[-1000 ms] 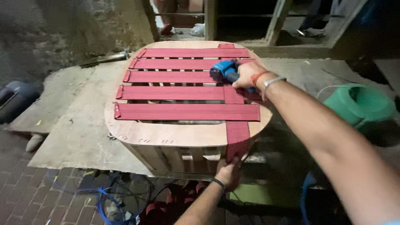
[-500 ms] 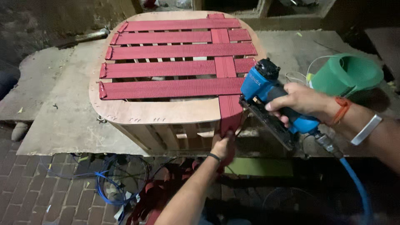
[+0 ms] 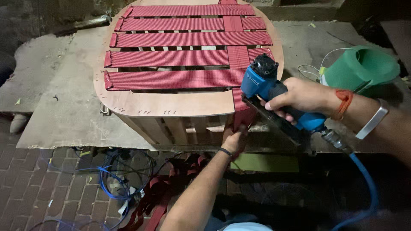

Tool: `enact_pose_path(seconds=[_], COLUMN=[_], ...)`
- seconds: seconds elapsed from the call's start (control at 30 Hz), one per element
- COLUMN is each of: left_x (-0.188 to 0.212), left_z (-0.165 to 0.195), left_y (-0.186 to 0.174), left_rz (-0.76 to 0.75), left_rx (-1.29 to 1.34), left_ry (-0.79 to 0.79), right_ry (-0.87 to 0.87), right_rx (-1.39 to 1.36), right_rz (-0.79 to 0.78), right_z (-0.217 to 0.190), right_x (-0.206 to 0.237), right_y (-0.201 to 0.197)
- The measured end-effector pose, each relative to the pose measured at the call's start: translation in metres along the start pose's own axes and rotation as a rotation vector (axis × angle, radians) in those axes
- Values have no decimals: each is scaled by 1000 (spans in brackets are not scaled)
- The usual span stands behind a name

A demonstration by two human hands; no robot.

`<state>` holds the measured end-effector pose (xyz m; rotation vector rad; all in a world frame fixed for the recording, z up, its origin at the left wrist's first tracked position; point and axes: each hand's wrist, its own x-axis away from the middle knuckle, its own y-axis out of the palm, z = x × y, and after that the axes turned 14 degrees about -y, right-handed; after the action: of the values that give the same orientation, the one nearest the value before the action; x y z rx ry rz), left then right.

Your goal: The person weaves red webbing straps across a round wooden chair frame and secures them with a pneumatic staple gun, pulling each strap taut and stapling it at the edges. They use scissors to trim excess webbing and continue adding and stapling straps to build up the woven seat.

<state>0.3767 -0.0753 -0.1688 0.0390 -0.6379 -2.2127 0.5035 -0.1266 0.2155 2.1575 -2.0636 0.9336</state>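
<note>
far left we see a grey concrete slab (image 3: 47,98) carrying everything, with brick paving (image 3: 38,188) below its near edge and a tangle of blue cable (image 3: 115,179) lying on the bricks. on the slab sits an oval wooden seat frame (image 3: 171,107), its near edge close to the slab's near edge. red webbing straps (image 3: 180,57) run across the frame in five rows, ends fixed along the frame's left edge. one lengthwise red strap (image 3: 236,55) crosses them near the frame's right side, woven over and under, and drops over the frame's near edge. a loose heap of red webbing (image 3: 167,188) lies on the bricks below that edge.

our left hand (image 3: 234,140) sits just under the frame's near edge, fingers curled tight and pinching the hanging strap end, pulling it down against the frame side. a dark band is on that wrist.

our right hand (image 3: 299,99) wraps a blue pneumatic stapler (image 3: 274,92), fingers pressed together around the grip; we cannot tell where the index finger sits on the trigger. the stapler nose touches the strap right at the frame's near right edge, just above the left hand. a blue air hose (image 3: 364,179) runs from the stapler's tail off toward the lower right. orange thread and a metal bangle on the right wrist.

near the slab's right edge a green plastic funnel-shaped container (image 3: 364,68) lies on its side, thin wire beside it.
</note>
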Motion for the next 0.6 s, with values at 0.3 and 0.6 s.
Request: enact_pose_path(seconds=[0.3,0.6], left_x=[17,41], left_z=[35,71], left_y=[20,19], left_rz=[63,-152], left_rx=[66,63], left_ry=[48,-154], right_ry=[-68,-63], right_rx=[20,-34], right_rz=[-48,104], right_z=[1,2], right_x=[-7,10], right_y=[14,-27])
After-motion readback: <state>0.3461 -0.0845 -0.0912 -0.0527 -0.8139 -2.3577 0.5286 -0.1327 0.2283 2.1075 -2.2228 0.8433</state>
